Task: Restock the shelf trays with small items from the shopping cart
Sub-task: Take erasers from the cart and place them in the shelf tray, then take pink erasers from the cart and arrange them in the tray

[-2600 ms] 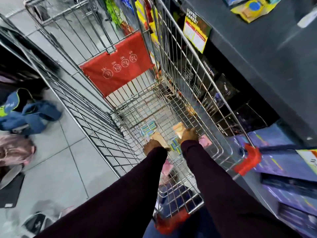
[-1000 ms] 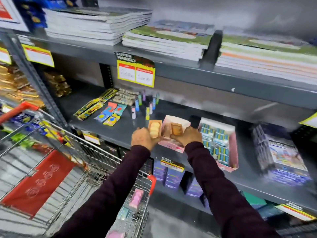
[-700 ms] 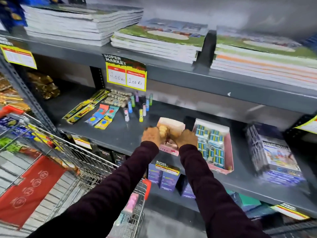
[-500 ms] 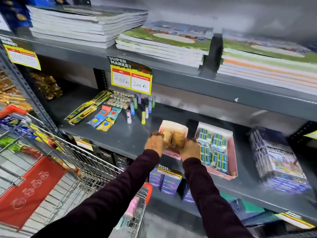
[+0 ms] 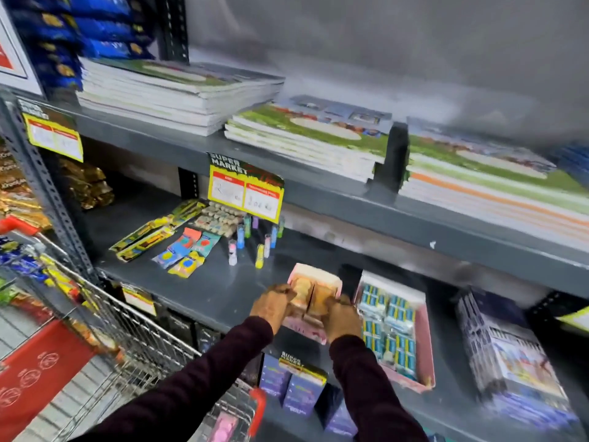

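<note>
Both hands are pressing tan packets into the small pink tray (image 5: 314, 279) on the middle shelf (image 5: 204, 291). The left hand (image 5: 272, 306) is curling round one tan packet (image 5: 299, 295); the right hand (image 5: 342, 317) is gripping the other (image 5: 320, 298), and the two packets are touching between the thumbs. Pushing too hard could be nudging the light tray backwards or tipping a packet over its rim. More stock is lying in the cart (image 5: 153, 349), below the left wrist.

"SUPER MARKET", seemingly, on price tag (image 5: 245, 194)

dark grey metal shelving (image 5: 318, 189) with a perforated upright (image 5: 47, 189), plain grey wall (image 5: 414, 52) behind, pale floor (image 5: 19, 330) at left
</note>
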A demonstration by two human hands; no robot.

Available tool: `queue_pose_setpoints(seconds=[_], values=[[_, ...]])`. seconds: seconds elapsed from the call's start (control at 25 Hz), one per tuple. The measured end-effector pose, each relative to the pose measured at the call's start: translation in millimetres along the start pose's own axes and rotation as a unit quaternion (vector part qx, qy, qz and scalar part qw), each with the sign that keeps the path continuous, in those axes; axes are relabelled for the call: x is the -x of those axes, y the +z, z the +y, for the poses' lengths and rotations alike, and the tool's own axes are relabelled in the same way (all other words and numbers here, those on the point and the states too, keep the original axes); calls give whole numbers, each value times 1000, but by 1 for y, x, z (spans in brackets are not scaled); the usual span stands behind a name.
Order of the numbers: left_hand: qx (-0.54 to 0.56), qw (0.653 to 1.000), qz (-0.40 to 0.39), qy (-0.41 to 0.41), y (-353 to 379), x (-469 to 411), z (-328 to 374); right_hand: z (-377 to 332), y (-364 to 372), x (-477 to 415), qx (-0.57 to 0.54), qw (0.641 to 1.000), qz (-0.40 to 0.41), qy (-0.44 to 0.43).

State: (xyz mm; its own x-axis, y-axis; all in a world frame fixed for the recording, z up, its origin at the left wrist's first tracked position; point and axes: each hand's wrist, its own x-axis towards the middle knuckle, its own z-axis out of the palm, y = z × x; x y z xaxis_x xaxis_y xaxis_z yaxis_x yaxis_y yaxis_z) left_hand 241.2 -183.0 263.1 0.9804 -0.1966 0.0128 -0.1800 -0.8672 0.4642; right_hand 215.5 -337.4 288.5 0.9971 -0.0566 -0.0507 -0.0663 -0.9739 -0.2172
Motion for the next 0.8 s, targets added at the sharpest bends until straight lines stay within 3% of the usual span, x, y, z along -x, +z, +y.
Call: queue_pose_setpoints(seconds=[0.16, 0.32, 0.4, 0.56, 0.68, 0.8], values=[[-21, 1000, 6, -5, -7, 14, 5, -6, 0, 9, -36, 999, 9, -6], [12, 998, 57, 0, -23, 41, -11, -36, 13, 37, -196, 975, 84, -58], [56, 994, 93, -20, -31, 70, -33, -60, 33, 54, -269, 955, 71, -106], [102, 978, 122, -134, -21, 140, -104, -119, 97, 77, -362, 916, -111, -135], [150, 945, 85, -279, 8, 178, -158, -149, 152, 85, -370, 900, -214, -90], [185, 890, 48, -414, 52, 213, -202, -168, 213, 91, -326, 895, -304, -4]])
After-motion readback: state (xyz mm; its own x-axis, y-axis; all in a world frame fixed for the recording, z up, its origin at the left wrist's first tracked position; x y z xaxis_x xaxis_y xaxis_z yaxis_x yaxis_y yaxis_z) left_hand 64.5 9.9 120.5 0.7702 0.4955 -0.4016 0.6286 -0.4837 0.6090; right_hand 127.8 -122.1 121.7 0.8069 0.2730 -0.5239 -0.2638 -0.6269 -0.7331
